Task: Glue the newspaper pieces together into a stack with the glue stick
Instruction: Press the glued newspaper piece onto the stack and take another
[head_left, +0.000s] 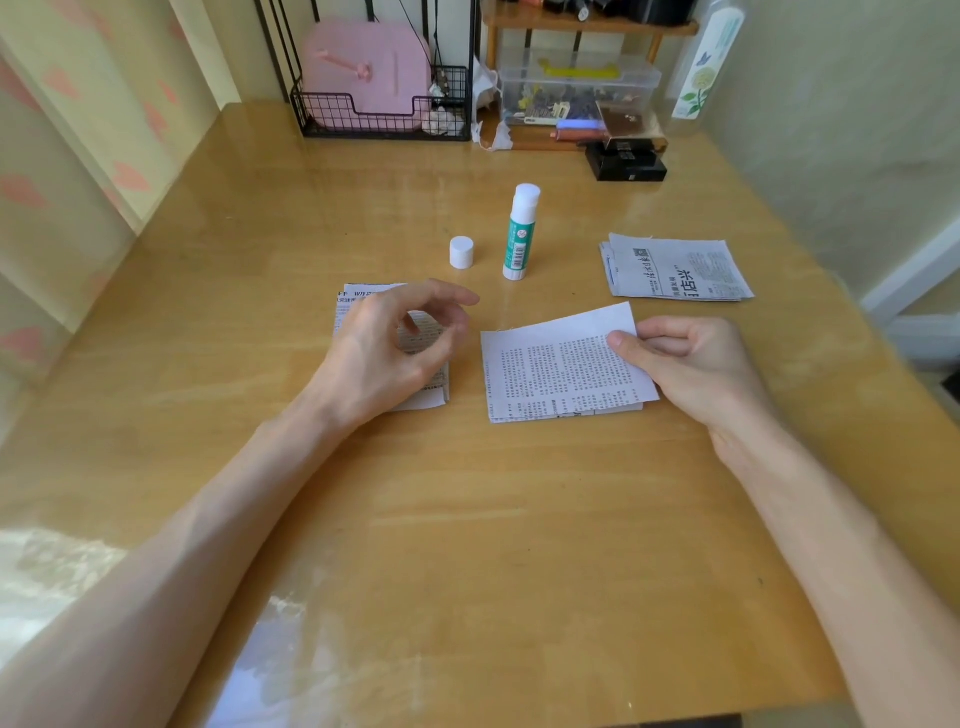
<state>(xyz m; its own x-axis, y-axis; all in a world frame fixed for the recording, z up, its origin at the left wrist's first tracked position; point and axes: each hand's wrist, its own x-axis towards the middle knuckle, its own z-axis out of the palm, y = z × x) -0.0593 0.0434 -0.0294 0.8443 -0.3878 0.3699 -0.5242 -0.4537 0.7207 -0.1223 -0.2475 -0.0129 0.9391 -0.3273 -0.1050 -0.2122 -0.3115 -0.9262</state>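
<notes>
A green and white glue stick (519, 234) stands upright and uncapped in the middle of the wooden table (467, 519); its white cap (461, 252) sits just left of it. My right hand (696, 364) pinches the right edge of a newspaper piece (561, 364), lifted slightly above another piece beneath. My left hand (400, 348) hovers with loosely curled fingers over a newspaper piece (363, 301) lying flat at the left, holding nothing. A pile of several newspaper pieces (675, 270) lies at the right.
At the table's back stand a black wire rack (379, 114) with a pink item, a clear plastic box (576, 91) under a wooden shelf, black boxes (626, 161) and a tall bottle (701, 67). Walls close in left and right.
</notes>
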